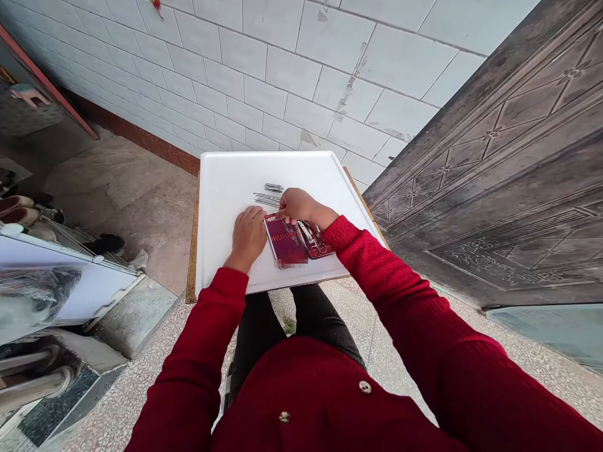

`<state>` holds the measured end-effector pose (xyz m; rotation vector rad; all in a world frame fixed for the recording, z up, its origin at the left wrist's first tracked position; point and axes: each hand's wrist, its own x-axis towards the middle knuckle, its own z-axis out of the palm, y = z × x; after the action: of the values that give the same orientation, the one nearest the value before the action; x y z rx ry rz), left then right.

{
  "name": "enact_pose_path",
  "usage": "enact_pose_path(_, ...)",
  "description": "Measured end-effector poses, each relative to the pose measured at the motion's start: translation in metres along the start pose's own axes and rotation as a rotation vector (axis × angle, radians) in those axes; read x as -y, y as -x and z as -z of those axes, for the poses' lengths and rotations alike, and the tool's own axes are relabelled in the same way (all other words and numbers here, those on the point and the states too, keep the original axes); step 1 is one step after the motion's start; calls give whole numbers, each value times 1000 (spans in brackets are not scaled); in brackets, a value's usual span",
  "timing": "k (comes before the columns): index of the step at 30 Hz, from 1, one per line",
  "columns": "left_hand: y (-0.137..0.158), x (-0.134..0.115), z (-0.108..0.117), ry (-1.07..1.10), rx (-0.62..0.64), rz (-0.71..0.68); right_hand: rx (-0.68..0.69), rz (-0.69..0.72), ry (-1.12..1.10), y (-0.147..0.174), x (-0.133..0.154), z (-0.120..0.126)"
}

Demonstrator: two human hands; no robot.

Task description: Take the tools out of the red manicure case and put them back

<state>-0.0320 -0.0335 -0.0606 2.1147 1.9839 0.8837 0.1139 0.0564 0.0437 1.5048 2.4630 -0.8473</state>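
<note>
A dark red manicure case (pixel 288 250) lies unfolded on the white tabletop. Its left panel has a row of elastic loops; its right panel holds small scissors (pixel 319 248) and nail clippers (pixel 306 232). My left hand (pixel 249 233) is at the case's left edge, fingers curled together against it, thumb hidden. Over the upper part of the case, my right hand (pixel 299 206) is closed in a pinch near the loops; what sits between its fingertips is hidden. Just beyond it lie several thin metal tools (pixel 267 199) and a small stack of metal clippers (pixel 274 187).
The white table (pixel 226 172) stands against a tiled wall (pixel 264 75). A dark carved door panel (pixel 494 157) rises at the right. At the left are a white shelf unit (pixel 61 267) and shoes (pixel 19 210). My legs are under the table's near edge.
</note>
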Motion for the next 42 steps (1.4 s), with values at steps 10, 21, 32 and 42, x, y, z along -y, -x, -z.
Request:
enact_pose_path(10, -1, 2, -2, 19, -10, 7, -31, -34, 207, 14, 6, -28)
enact_pose_path(21, 0, 3, -1, -6, -11, -4, -51, 155, -355, -14, -19, -12)
enact_pose_path(32, -1, 7, 0, -15, 13, -10, -51, 207, 371, -54, 29, 13)
enact_pose_path(42, -1, 2, -1, -17, -1, 5, -178, 5, 385, 6, -6, -10)
